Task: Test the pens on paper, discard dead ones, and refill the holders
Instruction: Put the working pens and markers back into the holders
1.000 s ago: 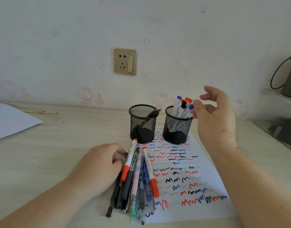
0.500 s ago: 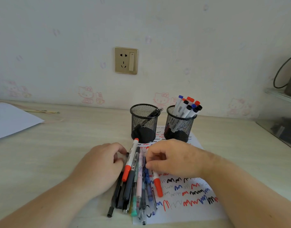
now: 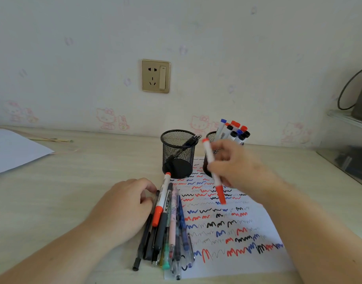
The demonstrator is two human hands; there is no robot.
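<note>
Fingers of the right hand curl round a red-capped marker, held capped end down above the scribbled paper, its other end tilted toward 11 o'clock; fingers of the left hand lie loosely bent on the desk, their tips against the near-left side of a bundle of loose pens, though whether they grip any one pen cannot be told. Pens in the bundle lie side by side along the paper's left edge, at 9 o'clock from the held marker; among them a second red-capped marker, dark pens, a pink pen and clear-barrelled pens. At 12 o'clock from the bundle stands the left mesh holder, holding what looks like a single dark pen leaning toward 2 o'clock; just beside it, at its 3 o'clock, the right mesh holder is largely hidden behind the right hand, with several markers standing in it, caps red, blue and black. Progress, as judged: rows of red, blue and black scribbles cover most of the sheet, so testing appears largely done; refilling seems under way, the right holder fairly full, the left nearly bare; the bundle and the held marker are not yet housed; no discarded pens can be identified.
</note>
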